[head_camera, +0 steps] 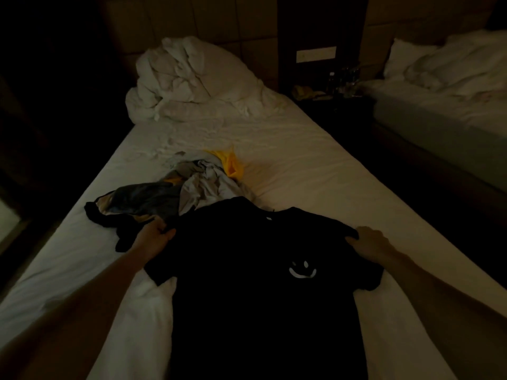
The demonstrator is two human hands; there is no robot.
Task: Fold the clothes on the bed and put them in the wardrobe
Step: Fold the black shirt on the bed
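While both hands hold the shoulders, black t-shirt (260, 283) lies flat, front up, on bed (315, 171) near its foot edge. Risk, left to right: dark patterned garment (137, 200) touches left sleeve, could snag and drag when that side folds over; grey garment (208, 182) and yellow garment (231, 163) just behind collar could bunch in. Dim light could hide creases. Left hand (156, 237) pinches left shoulder, fingers curled tight. Right hand (369, 244) grips right shoulder seam, fingers curled round cloth.

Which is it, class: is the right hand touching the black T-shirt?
Touching. The head view shows the right hand gripping the black T-shirt at its shoulder.
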